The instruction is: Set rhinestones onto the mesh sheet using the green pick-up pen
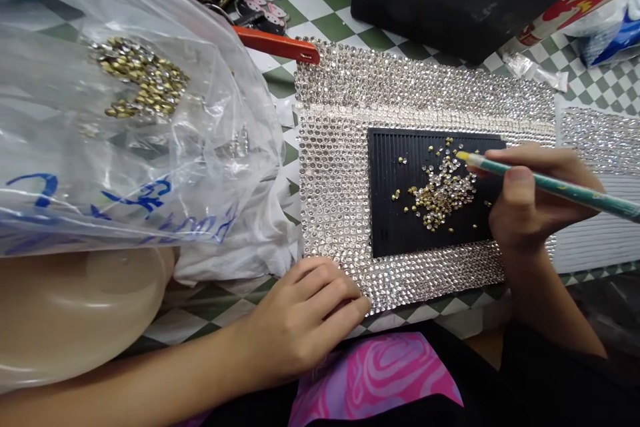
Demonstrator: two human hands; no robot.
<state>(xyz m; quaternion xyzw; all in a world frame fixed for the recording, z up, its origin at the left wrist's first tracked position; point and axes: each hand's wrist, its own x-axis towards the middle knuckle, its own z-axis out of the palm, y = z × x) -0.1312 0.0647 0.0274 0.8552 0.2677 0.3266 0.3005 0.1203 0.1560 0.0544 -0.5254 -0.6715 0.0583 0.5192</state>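
My right hand [533,197] pinches a teal pencil [565,187] with a yellow tip. That tip is over loose rhinestones [443,190], gold-backed and clear, scattered on a ridged black tray [395,233]. Under the tray lies a sheet covered in rows of silver rhinestones [333,167]. At the sheet's near left corner rests my left hand [313,307], its fingers curled closed over the edge and its thumb hidden.
A clear plastic bag [225,100] with gold-backed stones and blue writing fills the left, above a beige bowl [85,320]. Orange-handled pliers [275,43] touch the sheet's far left corner. A black box [440,7] stands behind, and a white ridged strip [595,233] lies right.
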